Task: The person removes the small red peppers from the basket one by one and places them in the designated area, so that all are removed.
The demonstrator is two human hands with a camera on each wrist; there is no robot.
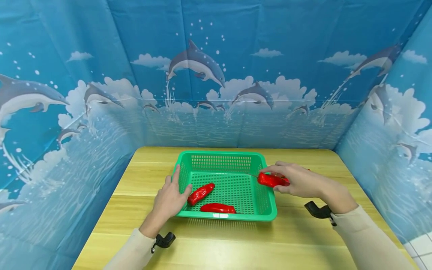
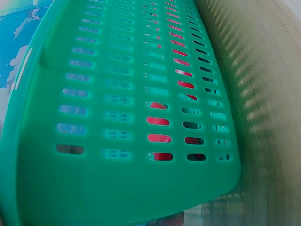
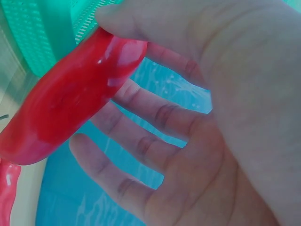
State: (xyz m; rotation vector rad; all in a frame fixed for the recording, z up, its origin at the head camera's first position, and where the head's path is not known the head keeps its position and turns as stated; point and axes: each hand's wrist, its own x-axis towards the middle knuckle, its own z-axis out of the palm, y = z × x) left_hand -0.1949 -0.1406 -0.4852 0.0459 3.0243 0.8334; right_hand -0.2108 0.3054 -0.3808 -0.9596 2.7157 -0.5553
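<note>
A green perforated plastic basket point(image 1: 233, 217) stands on the table. Inside lie two long red peppers: one slants at the left point(image 1: 201, 194), the other lies along the near wall point(image 1: 217, 208). My left hand point(image 1: 168, 198) rests at the basket's left rim with its fingers extended. My right hand point(image 1: 298, 181) pinches another red pepper point(image 1: 270, 180) between thumb and fingers at the right rim; a thin dark strand runs from its left end. The right wrist view shows this held pepper point(image 3: 75, 94) close up, with a further red pepper point(image 3: 7, 188) partly visible below it.
The wooden table point(image 1: 216, 247) extends around the basket. A blue dolphin-print curtain point(image 1: 216, 123) encloses its back and sides. Each wrist carries a black camera mount, one at the left point(image 1: 164, 240) and one at the right point(image 1: 317, 210).
</note>
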